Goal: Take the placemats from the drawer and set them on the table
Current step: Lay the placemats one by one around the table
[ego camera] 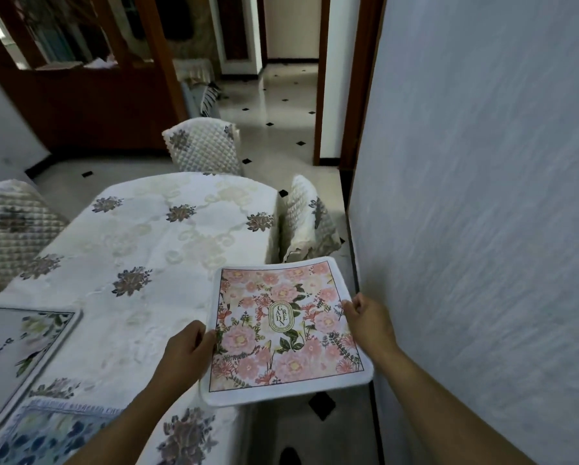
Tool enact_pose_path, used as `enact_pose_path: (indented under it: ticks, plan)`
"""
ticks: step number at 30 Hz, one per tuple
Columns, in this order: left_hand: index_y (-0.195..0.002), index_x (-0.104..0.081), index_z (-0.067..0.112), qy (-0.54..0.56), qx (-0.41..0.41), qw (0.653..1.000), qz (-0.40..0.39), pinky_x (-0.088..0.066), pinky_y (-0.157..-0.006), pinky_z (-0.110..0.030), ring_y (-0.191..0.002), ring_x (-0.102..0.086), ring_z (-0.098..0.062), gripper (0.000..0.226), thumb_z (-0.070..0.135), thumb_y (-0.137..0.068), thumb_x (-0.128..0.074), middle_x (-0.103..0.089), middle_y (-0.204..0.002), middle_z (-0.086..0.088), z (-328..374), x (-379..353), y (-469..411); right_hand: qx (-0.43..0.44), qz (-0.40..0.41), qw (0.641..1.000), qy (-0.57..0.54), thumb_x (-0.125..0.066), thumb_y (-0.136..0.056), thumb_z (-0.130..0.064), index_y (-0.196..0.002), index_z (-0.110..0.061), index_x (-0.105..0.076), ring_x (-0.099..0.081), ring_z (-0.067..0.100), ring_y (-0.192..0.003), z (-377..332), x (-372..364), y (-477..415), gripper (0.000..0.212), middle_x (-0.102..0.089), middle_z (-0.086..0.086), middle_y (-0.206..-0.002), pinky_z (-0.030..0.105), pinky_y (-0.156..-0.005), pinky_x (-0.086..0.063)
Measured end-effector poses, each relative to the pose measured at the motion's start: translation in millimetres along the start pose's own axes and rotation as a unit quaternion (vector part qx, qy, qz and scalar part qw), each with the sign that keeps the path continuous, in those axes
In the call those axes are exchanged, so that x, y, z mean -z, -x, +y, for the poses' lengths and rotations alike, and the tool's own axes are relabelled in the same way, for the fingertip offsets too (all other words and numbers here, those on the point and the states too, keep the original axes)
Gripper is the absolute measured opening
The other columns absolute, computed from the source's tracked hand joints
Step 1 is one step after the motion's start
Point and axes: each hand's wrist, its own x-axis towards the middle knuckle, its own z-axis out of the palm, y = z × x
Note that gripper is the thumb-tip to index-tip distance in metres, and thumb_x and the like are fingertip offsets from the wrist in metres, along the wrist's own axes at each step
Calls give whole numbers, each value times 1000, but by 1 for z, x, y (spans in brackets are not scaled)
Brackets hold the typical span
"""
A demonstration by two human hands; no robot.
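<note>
Holding a pink mat (286,330) by its sides, both hands (187,350) (370,318) grip it; two mats (19,354) lie at eight o'clock on the table (167,250).

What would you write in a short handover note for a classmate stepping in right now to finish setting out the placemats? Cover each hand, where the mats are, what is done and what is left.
Left hand: grips the left edge of the pink floral placemat.
Right hand: grips its right edge.
That mat is held up, mostly out past the table's right edge, not yet laid down.
Done: a white-bordered floral placemat and a blue patterned placemat lie on the table at the near left.
Left: lay the pink mat on the bare cloth. The drawer is out of view, so whether more mats remain cannot be told.
</note>
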Motion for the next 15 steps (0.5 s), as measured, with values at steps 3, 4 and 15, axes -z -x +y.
enact_pose_path:
  ticks: [3, 4, 15]
  plan:
    - [-70, -46, 10, 13, 4, 1000, 14, -35, -50, -28, -56, -49, -14, 34, 27, -99, -51, -55, -61, -4, 7, -9, -38, 10, -12, 1000, 19, -54, -98, -32, -86, -5, -57, -57, 12, -56, -16, -2, -45, 30, -61, 4, -70, 21, -44, -38]
    - [-69, -45, 12, 18, -1, 1000, 21, -34, -50, -27, -55, -48, -13, 34, 26, -99, -51, -54, -60, -2, 10, -11, -53, 14, -12, 999, 29, -55, -98, -32, -85, -6, -57, -58, 12, -56, -21, -5, -63, 29, -62, 4, -71, 22, -44, -39]
    - [-66, -40, 12, 51, 31, 996, 61, -32, -51, -30, -52, -44, -16, 36, 24, -98, -52, -47, -55, -2, 29, -3, -205, 100, -21, 991, 87, -59, -94, -27, -69, -12, -48, -46, 13, -56, -98, -36, -237, 31, -50, 0, -62, 29, -52, -35]
